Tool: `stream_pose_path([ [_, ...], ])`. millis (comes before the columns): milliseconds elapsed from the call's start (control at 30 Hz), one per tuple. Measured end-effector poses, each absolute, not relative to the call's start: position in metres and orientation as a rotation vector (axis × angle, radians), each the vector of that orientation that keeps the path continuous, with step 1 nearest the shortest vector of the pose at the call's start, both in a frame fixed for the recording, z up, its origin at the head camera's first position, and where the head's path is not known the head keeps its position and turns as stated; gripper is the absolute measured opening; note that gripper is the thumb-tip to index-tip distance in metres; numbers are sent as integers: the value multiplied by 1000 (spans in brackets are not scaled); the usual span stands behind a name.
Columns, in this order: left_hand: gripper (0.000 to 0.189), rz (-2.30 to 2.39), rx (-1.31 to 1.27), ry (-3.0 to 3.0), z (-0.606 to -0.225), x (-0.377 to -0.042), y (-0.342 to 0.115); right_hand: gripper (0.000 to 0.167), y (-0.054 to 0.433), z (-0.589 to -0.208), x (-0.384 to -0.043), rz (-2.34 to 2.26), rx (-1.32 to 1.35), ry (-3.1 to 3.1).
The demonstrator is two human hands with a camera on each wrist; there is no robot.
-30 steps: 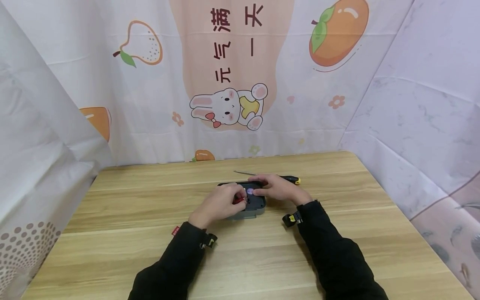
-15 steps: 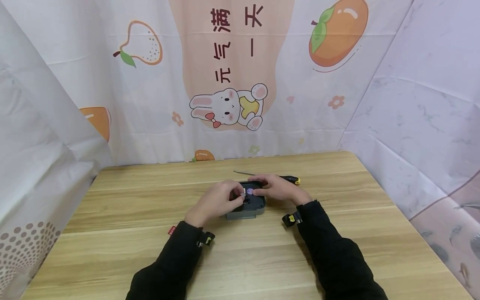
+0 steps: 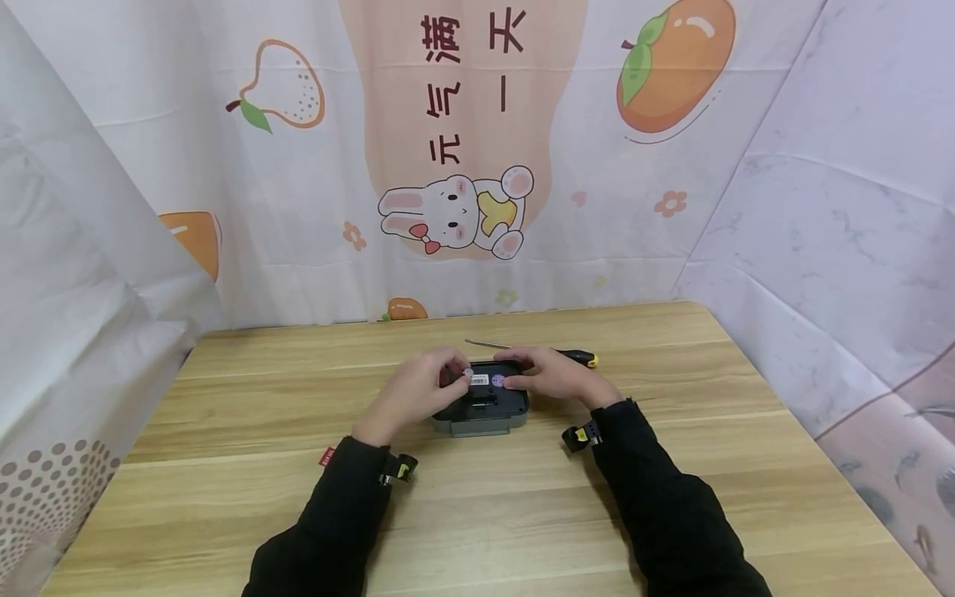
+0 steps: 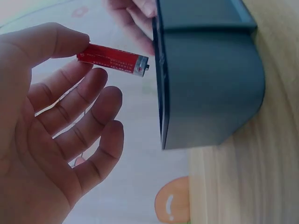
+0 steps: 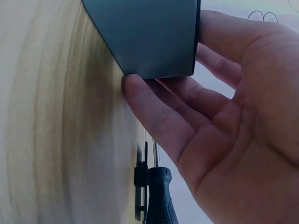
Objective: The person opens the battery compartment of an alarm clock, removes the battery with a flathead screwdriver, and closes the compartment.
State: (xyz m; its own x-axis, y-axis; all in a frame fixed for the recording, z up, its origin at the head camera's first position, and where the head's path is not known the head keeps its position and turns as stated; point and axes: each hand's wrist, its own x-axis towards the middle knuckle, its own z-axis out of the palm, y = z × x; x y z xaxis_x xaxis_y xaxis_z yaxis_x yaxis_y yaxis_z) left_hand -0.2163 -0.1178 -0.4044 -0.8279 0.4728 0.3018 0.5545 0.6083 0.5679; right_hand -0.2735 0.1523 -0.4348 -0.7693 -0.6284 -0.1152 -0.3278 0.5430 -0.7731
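My left hand (image 3: 409, 390) pinches a red battery (image 4: 112, 59) by one end between thumb and forefinger; its other fingers are loosely bent. The battery's silver tip faces a grey box-shaped device (image 3: 511, 406), with a small gap between them in the left wrist view. On the device's dark upper face are a white barcode label (image 3: 479, 380), a round purple sticker (image 3: 498, 381) and a recessed slot (image 3: 483, 401). My right hand (image 3: 555, 375) grips the device at its right side, thumb on the dark face and fingers around the far side.
Behind the device lies a screwdriver (image 3: 578, 357) with a black and yellow handle. Beside it in the right wrist view is a thin black piece (image 5: 141, 179). The wooden table (image 3: 709, 448) meets a printed curtain (image 3: 298, 224) at the back.
My left hand has moved left and slightly away from the slot with the battery, uncovering the label and more of the device's dark face. The right hand has stayed in place.
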Motion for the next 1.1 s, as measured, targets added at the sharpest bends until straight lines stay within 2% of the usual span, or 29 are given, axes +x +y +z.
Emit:
stream_pose_path([
  [467,12,-1034,-632,-2710,-400,-224,-154,54,152,-434,-272,-1076,-791,2414],
  [1100,11,-937,-494,-2819,-412,-233,-183,53,152,-435,-273,-1047,-774,2447],
])
